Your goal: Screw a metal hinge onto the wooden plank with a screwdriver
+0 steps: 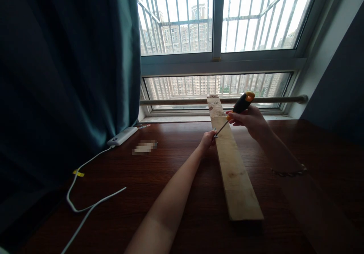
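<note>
A long pale wooden plank (pixel 233 170) lies on the dark wooden table (pixel 176 163), running from the window sill toward me. My right hand (pixel 250 119) is closed around a screwdriver (pixel 239 108) with a black and orange handle, its metal tip angled down onto the plank's left edge. My left hand (pixel 207 138) pinches something small at that same spot, right by the tip; I cannot make out what it is. A bracelet (pixel 290 172) sits on my right wrist.
A white power bank (pixel 122 135) with a white cable (pixel 85 201) lies at the left by a dark teal curtain (pixel 68 68). A small blurred object (pixel 144 147) rests on the table. A metal rail (pixel 184 101) crosses the barred window (pixel 216 33) behind.
</note>
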A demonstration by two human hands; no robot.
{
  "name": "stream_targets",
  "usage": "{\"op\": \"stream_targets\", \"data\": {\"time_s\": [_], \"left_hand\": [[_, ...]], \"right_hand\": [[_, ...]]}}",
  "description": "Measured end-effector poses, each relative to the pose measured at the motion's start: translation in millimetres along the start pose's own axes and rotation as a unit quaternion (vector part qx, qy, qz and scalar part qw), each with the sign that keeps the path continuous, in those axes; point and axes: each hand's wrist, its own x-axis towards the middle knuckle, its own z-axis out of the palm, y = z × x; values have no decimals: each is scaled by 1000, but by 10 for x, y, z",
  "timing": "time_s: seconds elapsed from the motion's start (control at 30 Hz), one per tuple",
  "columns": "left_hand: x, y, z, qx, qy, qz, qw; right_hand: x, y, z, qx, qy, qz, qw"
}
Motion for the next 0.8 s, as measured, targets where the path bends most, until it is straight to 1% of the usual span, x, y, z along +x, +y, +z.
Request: {"op": "stream_targets", "data": {"time_s": [0.13, 0.23, 0.3, 0.33, 0.4, 0.47, 0.5, 0.57, 0.67, 0.73, 0.8], "left_hand": [[-27, 23, 19, -14, -13, 2, 1000], [-34, 23, 19, -20, -18, 2, 1000], [-32, 16, 14, -23, -18, 1, 1000], [-30, 11, 10, -23, -18, 0, 1000], [-23, 1, 2, -25, -18, -3, 1000], [-15, -8, -3, -25, -18, -5, 999], [-12, -11, -5, -26, -19, -5, 999], [-9, -12, -5, -29, -18, -6, 999], [-16, -3, 4, -37, -17, -3, 999], [-26, 5, 11, -42, -18, 1, 999], [-33, 11, 15, -46, -20, 4, 999]], "right_hand": [[-23, -59, -38, 35, -41, 18, 998], [-27, -44, -31, -7, -31, -7, 999], [-21, -7, -15, -83, 5, -43, 996], [-17, 17, -6, -130, 33, -67, 989], [-9, 69, 16, -218, 96, -120, 964], [-2, 114, 38, -262, 139, -153, 943], [0, 129, 48, -261, 143, -155, 942], [2, 134, 57, -222, 124, -131, 958], [1, 77, 27, -121, 55, -60, 989], [1, 16, -20, -60, 0, -22, 998], [4, -34, -72, -16, -43, -3, 999]]}}
